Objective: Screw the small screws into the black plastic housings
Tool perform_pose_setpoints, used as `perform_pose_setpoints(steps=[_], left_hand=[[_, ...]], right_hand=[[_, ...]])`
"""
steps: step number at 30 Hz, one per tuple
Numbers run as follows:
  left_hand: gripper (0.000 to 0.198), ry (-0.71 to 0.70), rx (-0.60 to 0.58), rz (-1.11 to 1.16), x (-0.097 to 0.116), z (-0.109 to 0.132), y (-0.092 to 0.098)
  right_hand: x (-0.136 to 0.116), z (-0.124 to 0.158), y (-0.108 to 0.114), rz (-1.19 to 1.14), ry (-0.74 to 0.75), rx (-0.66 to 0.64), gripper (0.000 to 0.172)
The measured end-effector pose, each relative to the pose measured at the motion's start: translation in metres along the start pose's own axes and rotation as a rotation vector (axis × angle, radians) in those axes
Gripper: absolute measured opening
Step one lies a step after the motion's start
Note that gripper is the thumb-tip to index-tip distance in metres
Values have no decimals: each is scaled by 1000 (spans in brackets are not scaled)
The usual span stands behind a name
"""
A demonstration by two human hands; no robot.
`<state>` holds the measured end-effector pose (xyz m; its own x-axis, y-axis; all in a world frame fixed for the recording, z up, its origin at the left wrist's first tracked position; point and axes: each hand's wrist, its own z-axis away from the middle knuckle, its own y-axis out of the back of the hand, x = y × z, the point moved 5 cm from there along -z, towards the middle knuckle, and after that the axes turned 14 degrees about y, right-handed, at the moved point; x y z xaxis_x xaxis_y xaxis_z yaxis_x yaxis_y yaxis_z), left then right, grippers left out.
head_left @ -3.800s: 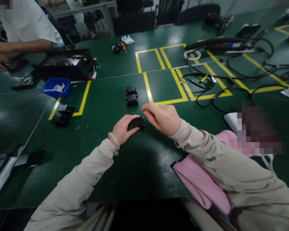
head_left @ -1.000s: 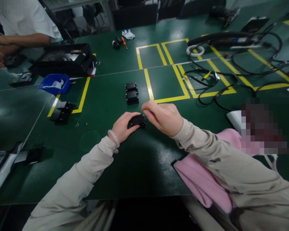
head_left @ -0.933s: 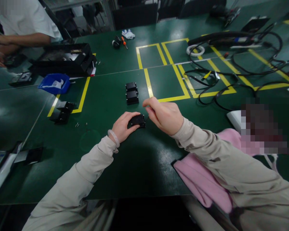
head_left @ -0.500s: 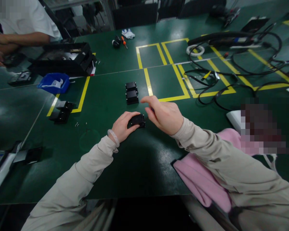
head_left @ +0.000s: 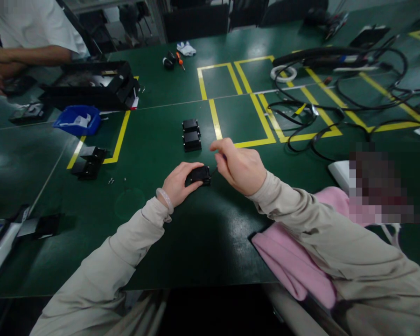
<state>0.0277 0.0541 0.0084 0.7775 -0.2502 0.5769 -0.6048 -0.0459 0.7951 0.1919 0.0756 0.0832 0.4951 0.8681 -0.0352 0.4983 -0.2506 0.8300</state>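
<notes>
My left hand (head_left: 179,183) is closed around a small black rectangular block (head_left: 199,175) on the green table, thumb on the near side and fingers on the far side. Small shiny spots, like screw heads, show at the block's right end. To the right, my right hand (head_left: 241,165) is curled with its fingers bent inward. A thin dark-shafted tool (head_left: 214,171) reaches from it towards that end of the block; its handle is hidden in the hand. Beyond my hands stand two similar black blocks (head_left: 192,140), one behind the other.
Loose screws (head_left: 111,180) and black parts (head_left: 89,163) lie to the left, near a blue bin (head_left: 77,120). A co-worker's arm (head_left: 31,54) is at the far left behind a black case (head_left: 91,86). Cables (head_left: 311,107) spread at right; a pink cloth (head_left: 294,266) lies under my right sleeve.
My right hand has shifted slightly right, away from the block, and its fingers look more bent. My left hand and the block stay where they were.
</notes>
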Motion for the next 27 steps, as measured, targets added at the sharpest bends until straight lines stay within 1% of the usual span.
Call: perform_pose_setpoints(steps=[5, 8, 10, 13, 16, 22, 27], left_hand=[[38, -8, 8, 2, 0, 0, 1], [39, -3, 11, -3, -1, 0, 0], [39, 5, 8, -2, -1, 0, 0], [39, 12, 1, 4, -1, 0, 0], [39, 24, -10, -6, -1, 0, 0], [39, 1, 3, -6, 0, 0, 0], [39, -4, 0, -2, 0, 0, 0]], right_hand=[[-2, -1, 1, 23, 39, -20, 36], [-2, -1, 1, 33, 28, -45, 40], [-2, 0, 1, 31, 21, -34, 39], [-3, 0, 1, -16, 55, -3, 34], [-3, 0, 1, -51, 67, 1, 33], [0, 0, 2, -27, 44, -52, 42], [-2, 0, 2, -50, 57, -18, 37]])
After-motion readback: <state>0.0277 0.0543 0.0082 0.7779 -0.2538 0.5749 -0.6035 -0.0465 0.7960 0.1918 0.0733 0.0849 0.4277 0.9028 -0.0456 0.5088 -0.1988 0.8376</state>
